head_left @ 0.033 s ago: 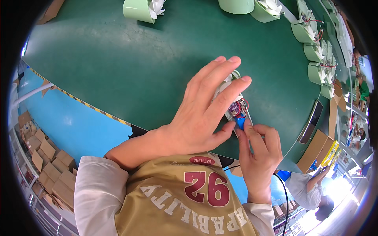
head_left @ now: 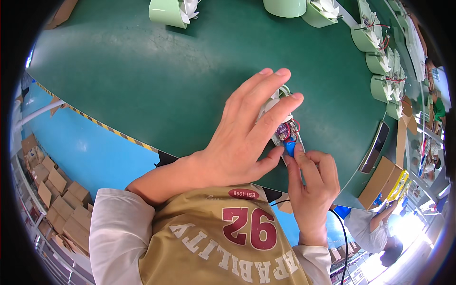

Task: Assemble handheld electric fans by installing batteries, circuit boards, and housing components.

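A slim, pale fan casing (head_left: 304, 140) stands tilted in front of me over the green bench. Inside it show a small purple circuit board (head_left: 283, 131), thin red wires (head_left: 298, 126) and a blue piece (head_left: 290, 148) that looks like a battery. My left hand (head_left: 242, 128) lies across the casing's left side with its fingers stretched out, hiding much of the upper part. Its thumb tip touches the edge beside the blue piece. My right hand (head_left: 314, 183) pinches the casing's lower end, its fingertips right against the blue piece.
Pale green fan housings with white blades (head_left: 380, 61) line the bench's (head_left: 118, 80) right edge. More housings (head_left: 168, 12) stand at the far side. A dark flat device (head_left: 375, 147) and a cardboard box (head_left: 378, 183) are at the right. Another person (head_left: 368, 230) is beyond.
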`<move>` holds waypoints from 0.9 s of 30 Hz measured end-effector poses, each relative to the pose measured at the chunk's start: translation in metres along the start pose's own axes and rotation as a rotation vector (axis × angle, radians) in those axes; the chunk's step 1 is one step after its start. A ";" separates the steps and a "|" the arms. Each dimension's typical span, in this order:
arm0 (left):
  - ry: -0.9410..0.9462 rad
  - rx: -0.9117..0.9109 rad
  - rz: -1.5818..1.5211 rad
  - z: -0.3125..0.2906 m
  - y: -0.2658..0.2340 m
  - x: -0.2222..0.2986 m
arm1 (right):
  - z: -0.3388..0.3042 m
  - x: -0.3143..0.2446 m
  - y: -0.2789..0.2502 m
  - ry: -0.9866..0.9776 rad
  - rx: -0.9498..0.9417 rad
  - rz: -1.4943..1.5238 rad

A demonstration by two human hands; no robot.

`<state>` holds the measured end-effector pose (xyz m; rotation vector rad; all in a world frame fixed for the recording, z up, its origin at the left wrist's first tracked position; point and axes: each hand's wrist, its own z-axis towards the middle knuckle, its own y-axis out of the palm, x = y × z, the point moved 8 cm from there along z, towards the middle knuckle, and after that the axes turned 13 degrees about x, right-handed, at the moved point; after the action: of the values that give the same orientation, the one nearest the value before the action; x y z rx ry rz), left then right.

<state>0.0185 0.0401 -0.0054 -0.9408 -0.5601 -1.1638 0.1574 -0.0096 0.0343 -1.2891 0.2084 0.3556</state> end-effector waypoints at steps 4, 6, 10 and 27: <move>0.018 -0.027 0.002 0.001 -0.007 -0.001 | 0.000 0.012 -0.002 0.049 -0.039 0.097; 0.030 -0.043 0.000 0.006 -0.012 0.001 | 0.006 0.011 -0.006 0.066 -0.048 0.117; 0.145 0.030 0.115 0.006 -0.024 0.011 | 0.019 0.014 -0.004 0.199 0.048 0.226; 0.379 -0.052 0.225 -0.009 -0.022 0.008 | 0.018 -0.032 0.008 -0.510 -0.033 -0.104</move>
<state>0.0000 0.0262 0.0038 -0.7786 -0.1150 -1.1194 0.1234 0.0048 0.0429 -1.1960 -0.2958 0.5856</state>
